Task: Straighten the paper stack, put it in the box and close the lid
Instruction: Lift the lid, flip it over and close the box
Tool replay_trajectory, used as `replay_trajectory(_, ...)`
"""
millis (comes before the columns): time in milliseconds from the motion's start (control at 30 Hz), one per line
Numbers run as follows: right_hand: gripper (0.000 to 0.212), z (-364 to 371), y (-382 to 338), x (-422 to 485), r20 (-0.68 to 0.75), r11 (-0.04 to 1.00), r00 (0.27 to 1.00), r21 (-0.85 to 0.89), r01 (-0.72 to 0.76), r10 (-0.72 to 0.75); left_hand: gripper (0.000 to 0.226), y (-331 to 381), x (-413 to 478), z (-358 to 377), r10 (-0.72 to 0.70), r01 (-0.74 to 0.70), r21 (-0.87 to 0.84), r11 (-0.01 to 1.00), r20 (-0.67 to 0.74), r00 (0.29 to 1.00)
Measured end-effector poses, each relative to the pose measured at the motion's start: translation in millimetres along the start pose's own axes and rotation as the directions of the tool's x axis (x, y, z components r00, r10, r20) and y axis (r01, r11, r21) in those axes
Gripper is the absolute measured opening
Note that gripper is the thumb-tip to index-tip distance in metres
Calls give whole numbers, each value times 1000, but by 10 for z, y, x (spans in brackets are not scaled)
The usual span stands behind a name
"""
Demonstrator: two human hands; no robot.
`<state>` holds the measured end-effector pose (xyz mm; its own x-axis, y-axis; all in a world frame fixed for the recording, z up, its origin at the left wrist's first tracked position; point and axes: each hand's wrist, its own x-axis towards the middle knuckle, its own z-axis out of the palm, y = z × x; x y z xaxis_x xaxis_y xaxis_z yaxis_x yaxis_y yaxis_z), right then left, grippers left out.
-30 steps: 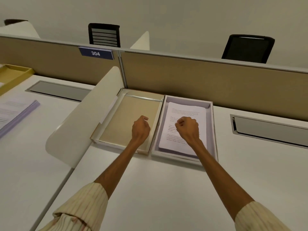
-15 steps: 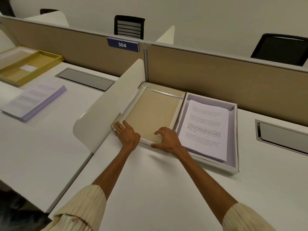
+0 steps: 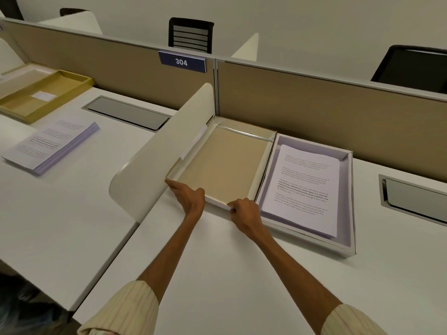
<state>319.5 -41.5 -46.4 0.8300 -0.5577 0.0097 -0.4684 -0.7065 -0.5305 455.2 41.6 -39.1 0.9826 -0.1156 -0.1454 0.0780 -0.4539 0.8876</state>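
Gripping the near edge of the lid [image 3: 222, 165], both hands sit side by side at the front of the desk [image 3: 242, 274]. The left hand [image 3: 189, 198] is curled over the lid's near left corner, fingers reaching along the rim toward the white divider [image 3: 154, 160], thumb side toward the tan inside of the lid. The right hand [image 3: 246, 213] pinches the same near rim further right, close to the corner nearest the box [image 3: 348, 247], its fingers closed around the white edge. The lid lies open side up, its tan inner face showing, pressed against the divider on its left and touching the box on its right.

The box stands open on the desk against the tan partition [image 3: 314, 97]. The paper stack [image 3: 302, 189] lies inside it, printed side up, with lavender floor showing along the right and far sides; the sheets look roughly squared, with lower sheets peeking out at the near edge.

On the neighbouring desk to the left, another pile of printed sheets [image 3: 52, 143] lies well apart, beyond it a yellow tray [image 3: 46, 95]. A blue sign reading 304 [image 3: 182, 62] hangs on the partition.
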Motion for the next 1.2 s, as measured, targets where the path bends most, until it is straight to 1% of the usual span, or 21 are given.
replay_trajectory(67, 24, -9, -25, -13, -29, 999, 999, 33, -17, 18, 102, 22, -35, 12, 65, -65, -25, 998, -29, 997)
replay_trajectory(167, 21, -54, -64, -27, -84, 997, 995, 69, -41, 47, 93, 56, -88, 47, 138, -139, -14, 990, -51, 989)
replay_trajectory(267, 23, -50, -24, -51, -62, 997, 997, 58, -40, 44, 91, 80, -166, 111, 119, -121, -56, 991, -51, 992)
replay_trajectory(367, 25, -24, 60, -56, -61, 996, 998, 88, -25, 31, 91, 96, -245, 176, 103, -108, -88, 990, -60, 993)
replay_trajectory(467, 23, -11, 77, -29, -54, 994, 998, 103, -31, 36, 92, 116, -259, 174, 127, -133, -92, 987, -72, 989)
replay_trajectory(533, 21, -30, 76, 11, -16, 992, 999, 119, -38, 40, 93, 125, -250, 145, 159, -166, -88, 982, -75, 984)
replay_trajectory(600, 27, -118, 26, 53, 37, 983, 999, 181, -32, 25, 93, 139, -263, 122, 192, -200, -92, 975, -89, 977)
replay_trajectory(633, 36, -175, -13, 76, 48, 975, 999, 219, -26, 16, 93, 157, -279, 121, 204, -213, -93, 973, -98, 974)
replay_trajectory(700, 52, -309, -124, 124, 26, 958, 1000, 285, -20, 13, 94, 215, -322, 128, 242, -253, -90, 963, -113, 964)
replay_trajectory(767, 56, -446, -274, 201, -8, 940, 1000, 342, -6, 10, 92, 296, -377, 131, 316, -328, -90, 940, -122, 941)
replay_trajectory(867, 52, -668, -546, 335, -51, 877, 999, 480, 42, -20, 82, 440, -481, 130, 470, -482, -76, 873, -139, 872)
replay_trajectory(933, 50, -844, -709, 426, -71, 790, 997, 612, 44, 0, 86, 541, -553, 139, 553, -564, -78, 822, -127, 823)
replay_trajectory(1000, 53, -1051, -827, 516, -67, 698, 997, 716, 14, 50, 91, 619, -627, 156, 610, -619, -120, 776, -108, 785)
replay_trajectory(1067, 56, -1297, -882, 610, -37, 625, 994, 780, -33, 98, 99, 673, -720, 163, 613, -611, -222, 760, -66, 787)
replay_trajectory(1100, 54, -1422, -886, 653, -30, 593, 993, 804, -44, 114, 100, 691, -758, 173, 608, -596, -258, 761, -39, 793)
replay_trajectory(1167, 47, -1650, -865, 708, -51, 567, 986, 822, -49, 158, 98, 701, -832, 213, 590, -569, -262, 780, 4, 807)
replay_trajectory(1200, 47, -1744, -847, 713, -68, 578, 980, 814, -55, 188, 96, 693, -862, 240, 585, -562, -254, 787, 17, 811)
